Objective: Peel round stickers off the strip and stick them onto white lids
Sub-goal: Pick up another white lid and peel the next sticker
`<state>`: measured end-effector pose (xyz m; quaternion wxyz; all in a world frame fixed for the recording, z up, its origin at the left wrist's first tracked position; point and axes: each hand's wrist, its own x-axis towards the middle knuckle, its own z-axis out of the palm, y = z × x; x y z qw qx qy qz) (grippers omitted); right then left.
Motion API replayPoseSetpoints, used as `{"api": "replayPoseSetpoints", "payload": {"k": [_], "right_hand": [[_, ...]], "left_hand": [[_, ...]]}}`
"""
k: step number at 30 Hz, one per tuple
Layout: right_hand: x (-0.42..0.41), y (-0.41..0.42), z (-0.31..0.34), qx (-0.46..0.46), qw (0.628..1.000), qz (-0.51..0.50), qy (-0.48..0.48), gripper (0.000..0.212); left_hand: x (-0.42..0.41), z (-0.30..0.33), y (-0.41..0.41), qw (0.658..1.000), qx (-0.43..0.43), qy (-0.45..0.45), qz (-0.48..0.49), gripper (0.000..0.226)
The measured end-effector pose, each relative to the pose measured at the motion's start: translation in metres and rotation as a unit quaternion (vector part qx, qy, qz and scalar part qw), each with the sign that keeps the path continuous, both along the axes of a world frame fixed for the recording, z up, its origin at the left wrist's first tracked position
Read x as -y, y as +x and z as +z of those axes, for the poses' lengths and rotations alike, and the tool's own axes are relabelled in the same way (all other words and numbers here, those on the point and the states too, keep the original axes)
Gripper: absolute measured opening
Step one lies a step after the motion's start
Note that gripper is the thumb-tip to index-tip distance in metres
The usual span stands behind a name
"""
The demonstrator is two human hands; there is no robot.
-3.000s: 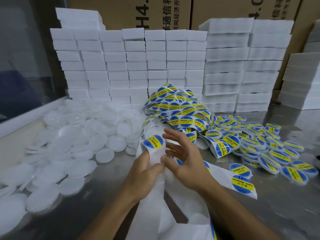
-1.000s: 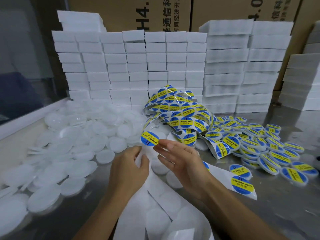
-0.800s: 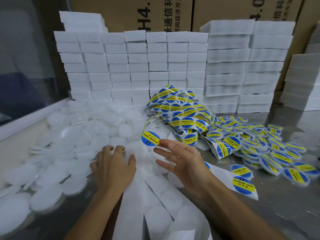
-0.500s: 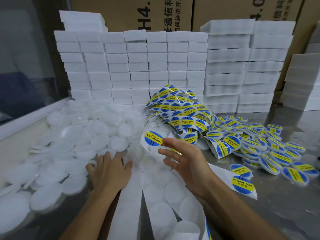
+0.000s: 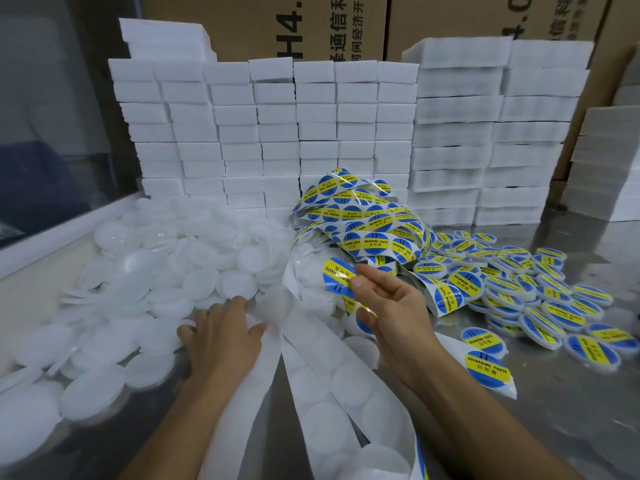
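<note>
A round blue-and-yellow sticker marked SOLDERING PASTE hangs in the air just in front of the tangled sticker strip, pinched at its right edge by the right hand, whose other fingers curl loosely, palm turned toward the left. Bare white backing paper trails from under both hands toward the camera. The left hand lies palm down with fingers spread flat on the edge of the heap of white lids on the metal table, while labelled lids lie piled to the right.
</note>
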<state>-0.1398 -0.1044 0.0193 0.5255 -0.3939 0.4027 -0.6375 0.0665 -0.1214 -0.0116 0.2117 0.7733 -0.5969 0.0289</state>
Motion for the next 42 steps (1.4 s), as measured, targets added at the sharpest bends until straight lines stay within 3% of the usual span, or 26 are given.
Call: {"api": "replayPoseSetpoints", "payload": {"k": [6, 11, 15, 18, 20, 23, 25, 27, 30, 34, 42], "right_hand": [[0.001, 0.002, 0.0, 0.003, 1.0, -0.016, -0.006, 0.013], [-0.008, 0.006, 0.005, 0.13, 0.973, 0.189, 0.003, 0.023], [-0.012, 0.015, -0.003, 0.132, 0.954, 0.267, 0.035, 0.011], [-0.01, 0.015, -0.007, 0.129, 0.957, 0.257, 0.042, 0.007], [-0.008, 0.012, -0.007, 0.139, 0.959, 0.243, 0.04, 0.008], [-0.004, 0.009, -0.006, 0.173, 0.962, 0.205, 0.045, 0.02], [-0.002, 0.007, -0.005, 0.182, 0.969, 0.161, 0.048, 0.03], [-0.001, 0.005, -0.002, 0.163, 0.978, 0.125, 0.045, 0.027], [0.0, 0.004, 0.0, 0.132, 0.986, 0.092, 0.039, 0.029], [-0.001, 0.003, -0.001, 0.065, 0.997, 0.035, 0.033, 0.01], [0.0, 0.0, 0.002, -0.023, 0.999, -0.039, 0.003, 0.005]], "left_hand": [[-0.007, 0.004, -0.009, 0.99, -0.101, -0.07, -0.066, 0.041], [-0.007, -0.001, -0.017, 0.987, -0.101, -0.088, -0.091, 0.03], [-0.006, 0.001, -0.018, 0.967, -0.129, -0.184, -0.121, 0.013], [-0.008, 0.009, -0.025, 0.922, -0.228, -0.268, -0.162, 0.015], [-0.009, 0.014, -0.032, 0.885, -0.344, -0.263, -0.17, 0.027], [-0.012, 0.019, -0.043, 0.775, -0.57, -0.197, -0.189, 0.048], [-0.013, 0.023, -0.046, 0.703, -0.668, -0.159, -0.184, 0.045], [-0.014, 0.025, -0.046, 0.656, -0.721, -0.13, -0.18, 0.034], [-0.013, 0.023, -0.046, 0.634, -0.745, -0.09, -0.186, 0.022], [-0.01, 0.015, -0.046, 0.629, -0.752, -0.062, -0.186, 0.019], [-0.008, 0.017, -0.042, 0.593, -0.784, -0.036, -0.18, 0.02]]}}
